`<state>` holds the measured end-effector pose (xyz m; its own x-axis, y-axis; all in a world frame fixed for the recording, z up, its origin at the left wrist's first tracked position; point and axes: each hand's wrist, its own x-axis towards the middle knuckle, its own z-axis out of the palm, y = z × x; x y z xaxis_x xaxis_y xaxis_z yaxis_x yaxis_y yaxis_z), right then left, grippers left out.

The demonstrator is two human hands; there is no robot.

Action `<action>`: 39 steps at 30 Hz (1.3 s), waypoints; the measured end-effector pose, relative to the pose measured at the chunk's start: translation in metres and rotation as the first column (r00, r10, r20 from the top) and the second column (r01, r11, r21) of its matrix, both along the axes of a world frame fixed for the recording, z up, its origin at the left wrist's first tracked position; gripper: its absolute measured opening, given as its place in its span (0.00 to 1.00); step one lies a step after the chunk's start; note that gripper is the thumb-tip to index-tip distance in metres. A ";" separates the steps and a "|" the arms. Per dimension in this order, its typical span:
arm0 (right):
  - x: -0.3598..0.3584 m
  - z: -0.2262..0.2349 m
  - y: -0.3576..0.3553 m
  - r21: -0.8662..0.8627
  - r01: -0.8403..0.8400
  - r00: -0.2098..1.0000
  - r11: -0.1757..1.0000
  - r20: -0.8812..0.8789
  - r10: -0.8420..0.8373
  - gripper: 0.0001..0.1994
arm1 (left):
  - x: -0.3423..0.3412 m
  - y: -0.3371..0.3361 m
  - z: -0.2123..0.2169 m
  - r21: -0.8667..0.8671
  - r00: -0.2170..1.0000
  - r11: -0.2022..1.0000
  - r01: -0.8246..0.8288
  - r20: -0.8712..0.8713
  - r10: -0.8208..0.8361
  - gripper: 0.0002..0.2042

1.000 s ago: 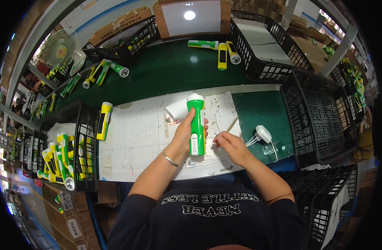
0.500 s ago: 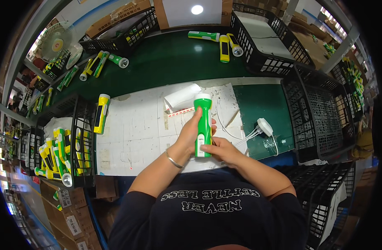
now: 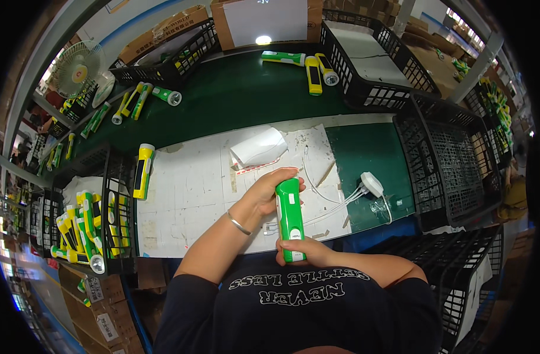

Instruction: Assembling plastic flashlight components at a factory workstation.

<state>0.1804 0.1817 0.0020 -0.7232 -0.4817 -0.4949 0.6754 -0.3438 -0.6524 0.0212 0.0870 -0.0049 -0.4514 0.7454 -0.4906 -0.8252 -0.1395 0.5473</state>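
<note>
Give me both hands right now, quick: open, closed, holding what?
Left hand: closed around the upper end of the green flashlight.
Right hand: closed on the same flashlight's lower end, thumb across its face.

Shows a glossy dark green tabletop [image 3: 240,88], overlaid in front by a stained white sheet [image 3: 181,206]. Bears there a curled white paper piece [image 3: 259,147] and thin white cables [image 3: 354,196]; on bare green, a rounded white plastic adapter [image 3: 371,184]; farther back, yellow and green tubular flashlights [image 3: 313,76].
</note>
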 end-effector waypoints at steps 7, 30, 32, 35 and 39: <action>-0.002 0.002 -0.006 0.050 0.024 0.999 0.998 -0.036 -0.023 0.16 | 0.000 0.001 0.010 -0.025 0.996 1.000 -0.014 -0.094 0.011 0.15; -0.025 0.008 0.001 0.188 0.169 0.985 0.967 -0.017 -0.169 0.13 | 0.047 -0.009 0.005 0.012 0.972 1.000 -0.011 -0.235 0.013 0.23; -0.026 0.013 0.006 0.188 0.120 0.991 0.975 0.033 -0.128 0.13 | 0.047 -0.009 -0.002 0.025 0.977 0.995 -0.096 -0.187 0.099 0.23; -0.022 0.000 0.020 0.199 0.140 0.986 0.970 -0.119 -0.118 0.19 | 0.035 -0.008 -0.009 0.061 0.979 0.979 -0.193 -0.061 0.196 0.21; -0.031 -0.019 0.050 0.389 0.384 0.844 0.837 -0.517 -0.147 0.18 | 0.023 -0.008 -0.003 0.087 0.978 0.977 -0.193 -0.065 0.199 0.16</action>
